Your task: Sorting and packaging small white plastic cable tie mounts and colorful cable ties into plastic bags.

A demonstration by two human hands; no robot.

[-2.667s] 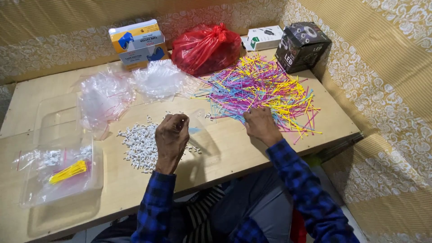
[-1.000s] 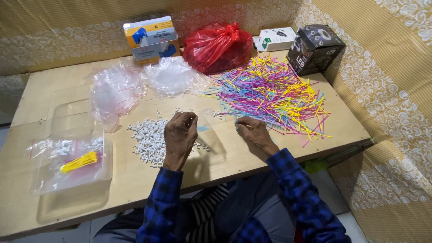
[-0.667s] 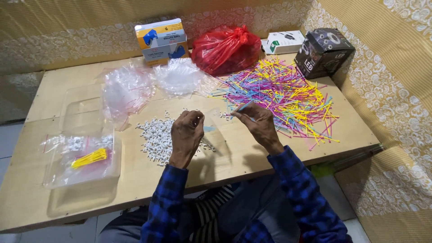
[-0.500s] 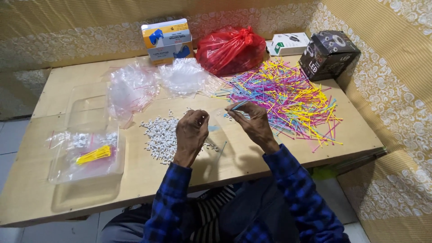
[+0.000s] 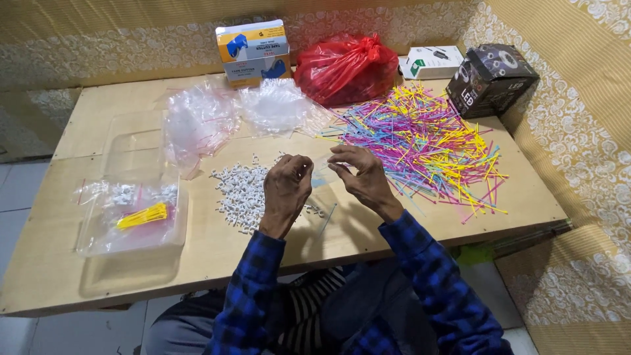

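Both hands are raised over the wooden table (image 5: pixel 59 276) — the left hand (image 5: pixel 286 192) and right hand (image 5: pixel 361 181) pinch together on a small clear plastic bag (image 5: pixel 322 167) held between them, above the heap of small white pieces (image 5: pixel 242 190). That bag looks feather-light, limp and slippery, so I judge its mouth edges the best grip. To the right sprawls a pile of coloured ties (image 5: pixel 420 141). Along the back wall sit a red bag (image 5: pixel 345 66), a black carton (image 5: pixel 490 79), a blue-and-yellow box (image 5: pixel 253 51) and a flat white box (image 5: pixel 430 61). At left, a clear tray (image 5: pixel 131 269) holds a yellow bundle (image 5: pixel 142 215).
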